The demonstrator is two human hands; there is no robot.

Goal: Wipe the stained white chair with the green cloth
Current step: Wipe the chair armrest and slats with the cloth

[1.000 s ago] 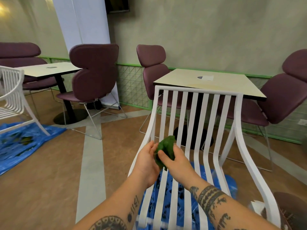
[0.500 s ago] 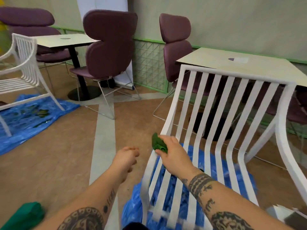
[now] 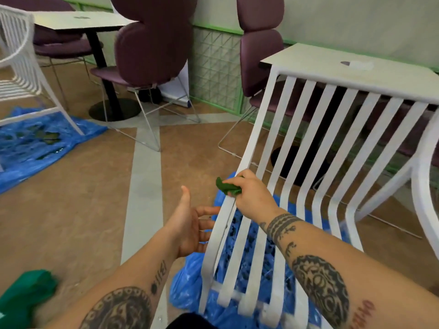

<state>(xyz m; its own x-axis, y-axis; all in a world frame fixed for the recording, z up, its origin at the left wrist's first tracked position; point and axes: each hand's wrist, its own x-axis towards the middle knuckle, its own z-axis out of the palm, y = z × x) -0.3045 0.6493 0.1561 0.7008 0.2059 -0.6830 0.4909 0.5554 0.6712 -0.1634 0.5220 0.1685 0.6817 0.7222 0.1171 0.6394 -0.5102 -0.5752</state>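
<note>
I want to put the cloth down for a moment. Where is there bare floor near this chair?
Bare brown floor lies left of the white chair, between its blue plastic sheet and the far blue sheet, crossed by a grey stripe. Beyond the chair it is crowded: tables, purple chairs.

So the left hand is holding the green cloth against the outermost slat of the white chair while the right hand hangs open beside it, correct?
Not quite: the hands are swapped. In the head view the right hand holds the green cloth against the outermost slat of the white chair, while the left hand hangs open beside it.
</note>
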